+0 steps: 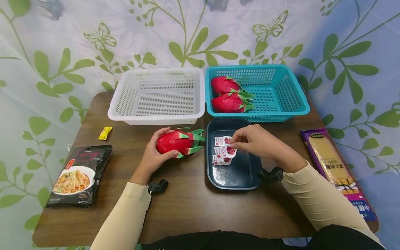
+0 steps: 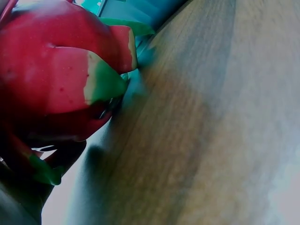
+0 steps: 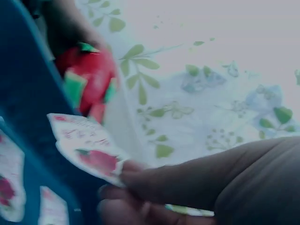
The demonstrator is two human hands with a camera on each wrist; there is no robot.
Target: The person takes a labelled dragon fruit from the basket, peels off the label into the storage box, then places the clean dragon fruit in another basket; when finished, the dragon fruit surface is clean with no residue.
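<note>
My left hand (image 1: 154, 151) grips a red dragon fruit (image 1: 172, 142) with green-tipped scales, over the table left of a dark blue tray (image 1: 215, 178). In the left wrist view the dragon fruit (image 2: 51, 79) fills the upper left. Above the tray, my right hand (image 1: 254, 140) pinches a small white sticker (image 1: 225, 151) printed with a dragon fruit. The right wrist view shows this sticker (image 3: 89, 147) by one end between thumb and forefinger. More such stickers (image 1: 222, 160) lie in the tray.
Behind the tray, a turquoise basket (image 1: 281, 113) holds two dragon fruits (image 1: 228, 103). Left of it stands a white basket (image 1: 156, 119). A black noodle packet (image 1: 78, 177) and a small yellow packet (image 1: 105, 133) lie at left; a purple-edged noodle pack (image 1: 334, 163) lies at right.
</note>
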